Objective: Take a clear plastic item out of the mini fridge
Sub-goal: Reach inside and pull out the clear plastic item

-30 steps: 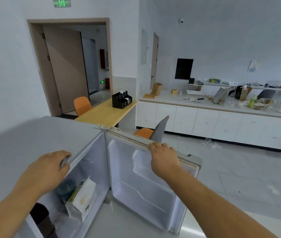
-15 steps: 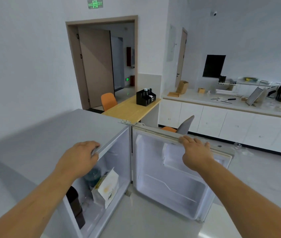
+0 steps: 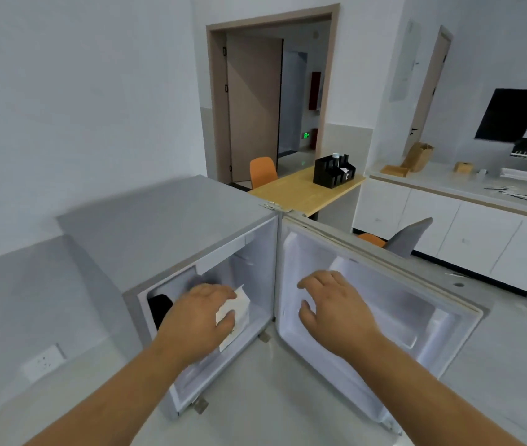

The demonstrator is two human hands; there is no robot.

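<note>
The grey mini fridge (image 3: 172,226) stands open, its white-lined door (image 3: 416,304) swung out to the right. My left hand (image 3: 197,317) is inside the fridge opening, fingers and thumb against a white paper packet (image 3: 239,307); whether it grips the packet is unclear. A dark object (image 3: 159,309) sits at the left inside, partly hidden by my hand. I cannot make out any clear plastic item. My right hand (image 3: 336,310) hovers open, fingers spread, in front of the door's inner shelf.
Behind the fridge stands a wooden table (image 3: 300,188) with a black organiser (image 3: 333,172) and an orange chair (image 3: 262,170). A grey chair (image 3: 407,236) and white counter cabinets (image 3: 465,220) are at the right. A wall socket (image 3: 43,360) is low on the left.
My left hand left the fridge's top edge and dropped into the opening onto the white packet. My right hand let go of the door's top rim and lowered. The view tilted down.
</note>
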